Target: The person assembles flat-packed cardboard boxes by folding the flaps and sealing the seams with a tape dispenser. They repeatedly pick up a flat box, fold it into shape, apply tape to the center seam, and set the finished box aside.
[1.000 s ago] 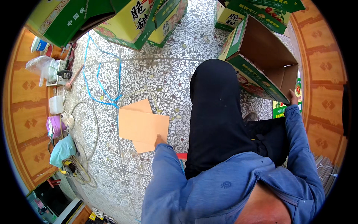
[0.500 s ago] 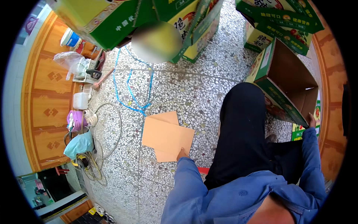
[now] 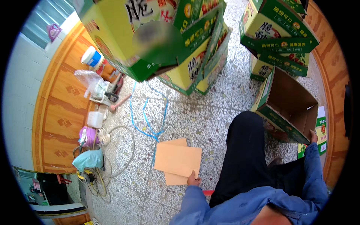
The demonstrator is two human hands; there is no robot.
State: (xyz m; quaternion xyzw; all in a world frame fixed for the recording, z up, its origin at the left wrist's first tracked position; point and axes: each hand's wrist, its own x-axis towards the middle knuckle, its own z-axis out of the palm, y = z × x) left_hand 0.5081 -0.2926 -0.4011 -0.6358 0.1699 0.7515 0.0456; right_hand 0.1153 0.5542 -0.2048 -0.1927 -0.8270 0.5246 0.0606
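My left hand [image 3: 193,180] is at the near right corner of a flat tan cardboard sheet [image 3: 178,161], its thumb over the edge and the other fingers largely hidden. Beneath this sheet lies a second tan sheet [image 3: 175,179], turned at an angle so that its ends stick out. On the right, an open green and yellow carton [image 3: 288,119] tilts beside my knee, its bare brown inside showing. My right hand [image 3: 314,137] grips the carton's near right rim.
Stacked green and yellow cartons [image 3: 198,63] stand ahead, with another stack [image 3: 279,39] at far right. A flat printed carton [image 3: 321,131] lies beyond my right hand. Blue strapping [image 3: 148,131] loops across the speckled floor. Along the left wall are a hose [image 3: 133,150], bags and tubs.
The whole view has shifted, so the floor, sheets and cartons appear lower. Both hands keep their places, the left at the sheet's corner and the right on the carton's rim.
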